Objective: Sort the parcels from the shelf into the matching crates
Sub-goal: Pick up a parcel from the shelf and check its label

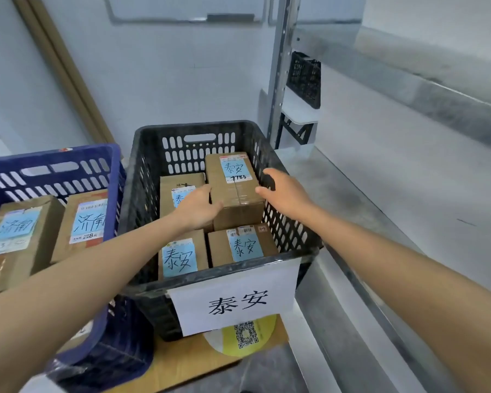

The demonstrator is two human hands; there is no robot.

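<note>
A black crate [142, 194] with a white paper sign [236, 302] on its front holds several brown parcels with blue handwritten labels. The tallest parcel [236, 199] stands at the back right, higher than the others. My left hand [196, 208] lies flat against its left side, fingers touching the cardboard. My right hand [284, 194] hovers by its right edge over the crate wall, fingers spread, the thumb at the parcel's corner. Two more labelled parcels [179, 256] [244, 245] lie at the crate's front. The label on another parcel [176, 188] is partly hidden by my left hand.
A blue crate [54, 157] to the left holds two parcels [14, 231] [88, 219] with a different label. The metal shelf [352, 194] runs along the right, its upright post [278, 80] behind the black crate. A small black basket [305, 78] sits on a white stand further back.
</note>
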